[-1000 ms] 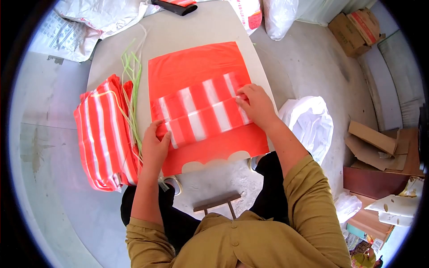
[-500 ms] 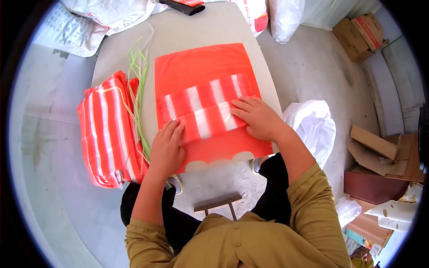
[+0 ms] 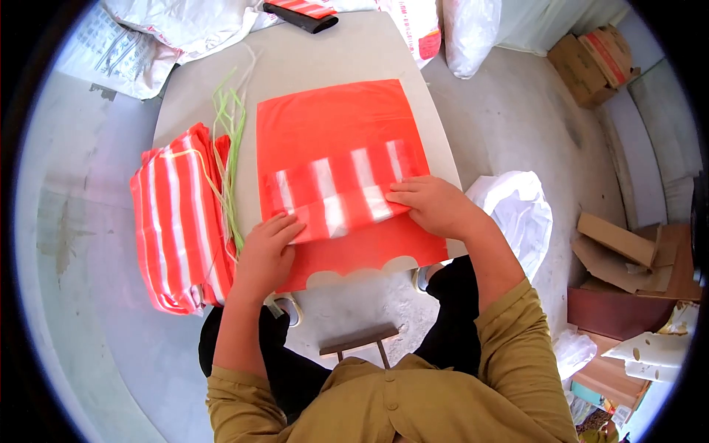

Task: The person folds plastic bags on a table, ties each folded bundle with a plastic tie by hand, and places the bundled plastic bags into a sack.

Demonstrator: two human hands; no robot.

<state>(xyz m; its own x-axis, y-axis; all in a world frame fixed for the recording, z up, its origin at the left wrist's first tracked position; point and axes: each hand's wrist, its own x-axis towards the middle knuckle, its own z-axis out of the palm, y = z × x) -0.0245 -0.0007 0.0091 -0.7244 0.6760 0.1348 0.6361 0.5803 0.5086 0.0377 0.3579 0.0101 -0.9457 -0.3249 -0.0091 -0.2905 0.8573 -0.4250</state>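
A folded red-and-white striped plastic piece (image 3: pixel 332 199) lies across a larger flat red sheet (image 3: pixel 332 111) on the table. My left hand (image 3: pixel 270 247) rests on the left end of the striped piece, palm down, fingers stretched out. On its right end lies my right hand (image 3: pixel 432 203), fingers extended over the edge. Neither hand visibly grips the plastic. To the left, a thick stack of striped red-and-white plastic (image 3: pixel 173 214) hangs over the table edge, with green and pale strings (image 3: pixel 231 148) beside it.
The grey table (image 3: pixel 347 52) carries a dark roll (image 3: pixel 303 16) at its far edge. White sacks (image 3: pixel 185 26) stand at the back left. An open white bag (image 3: pixel 517 214) stands on the floor at right, with cardboard boxes (image 3: pixel 617 247) beyond. A wooden stool (image 3: pixel 360 340) shows below.
Both hands have moved from the striped piece's ends, fingers curled at its edge, to lying flatter on it. The upper striped layer now sits slightly lower, nearer my body.
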